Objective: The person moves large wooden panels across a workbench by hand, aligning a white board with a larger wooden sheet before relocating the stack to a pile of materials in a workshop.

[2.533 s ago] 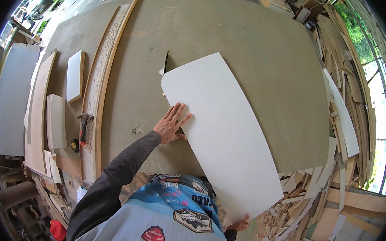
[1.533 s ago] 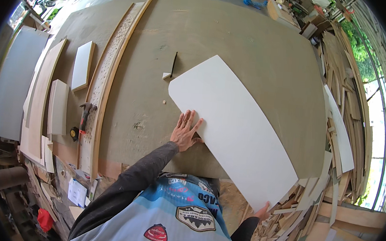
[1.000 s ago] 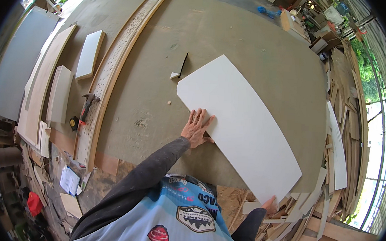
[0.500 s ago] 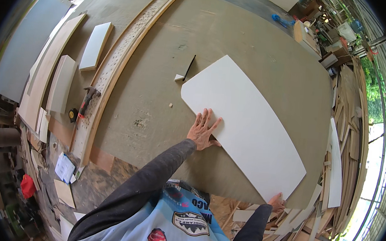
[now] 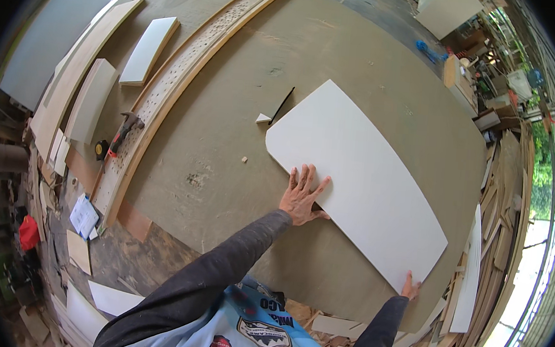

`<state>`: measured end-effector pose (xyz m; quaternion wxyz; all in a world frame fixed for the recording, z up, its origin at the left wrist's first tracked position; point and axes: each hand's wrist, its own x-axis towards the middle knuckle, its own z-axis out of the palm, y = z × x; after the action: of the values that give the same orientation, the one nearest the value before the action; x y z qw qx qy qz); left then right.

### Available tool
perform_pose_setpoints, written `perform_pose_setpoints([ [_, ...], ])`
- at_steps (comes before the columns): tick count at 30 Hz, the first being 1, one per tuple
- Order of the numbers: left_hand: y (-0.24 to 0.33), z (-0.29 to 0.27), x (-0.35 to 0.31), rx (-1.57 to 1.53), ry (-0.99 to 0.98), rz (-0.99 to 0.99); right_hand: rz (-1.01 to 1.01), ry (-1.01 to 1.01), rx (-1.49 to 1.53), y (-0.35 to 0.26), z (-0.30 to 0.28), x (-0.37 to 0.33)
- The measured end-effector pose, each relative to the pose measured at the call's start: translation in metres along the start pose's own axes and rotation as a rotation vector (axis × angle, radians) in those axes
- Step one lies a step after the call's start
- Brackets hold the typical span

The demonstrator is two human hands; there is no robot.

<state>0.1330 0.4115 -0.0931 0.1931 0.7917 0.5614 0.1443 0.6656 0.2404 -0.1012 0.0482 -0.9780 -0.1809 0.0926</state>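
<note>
A large white board (image 5: 361, 186) lies flat on the worktable (image 5: 216, 129), with one long side curved and the corner at its left end rounded. My left hand (image 5: 301, 198) is open, its fingers spread on the board's near long edge and its thumb stretched out beside that edge. At the board's near right corner, my right hand (image 5: 410, 287) grips the end, one digit on top; its other fingers are partly hidden. Close to the left end lie a thin black strip (image 5: 283, 105) and a small white triangular offcut (image 5: 263, 118).
To the left, a long wood-edged perforated panel (image 5: 189, 52) bears a claw hammer (image 5: 124, 133), beside a tape measure (image 5: 101, 149). Narrow boards (image 5: 91, 103) lie further left. Timber offcuts (image 5: 501, 191) are stacked along the right side. Papers (image 5: 84, 216) lie at the lower left.
The board has slid a little away from the table's near edge, its right end most, with both hands still on it. My view has also turned slightly.
</note>
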Motion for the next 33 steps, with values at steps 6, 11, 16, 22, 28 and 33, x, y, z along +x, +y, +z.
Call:
perform_pose_setpoints([
  [6,0.010,0.002,0.019,-0.026,0.034,-0.047,-0.119,0.079,0.005,-0.017,0.020,0.067],
  [11,0.013,0.002,0.038,-0.022,0.062,-0.076,-0.182,0.044,0.023,-0.043,0.013,0.091],
  [16,0.014,0.003,0.049,-0.001,0.054,-0.110,-0.184,0.047,-0.001,-0.055,0.012,0.103],
  [22,0.013,0.003,0.057,0.003,0.056,-0.140,-0.216,0.052,-0.003,-0.076,0.012,0.115],
  [28,0.008,0.006,0.060,0.011,0.069,-0.153,-0.208,0.058,0.020,-0.102,0.009,0.106],
  [33,0.011,0.006,0.069,0.002,0.081,-0.131,-0.228,0.097,0.035,-0.100,0.002,0.113],
])
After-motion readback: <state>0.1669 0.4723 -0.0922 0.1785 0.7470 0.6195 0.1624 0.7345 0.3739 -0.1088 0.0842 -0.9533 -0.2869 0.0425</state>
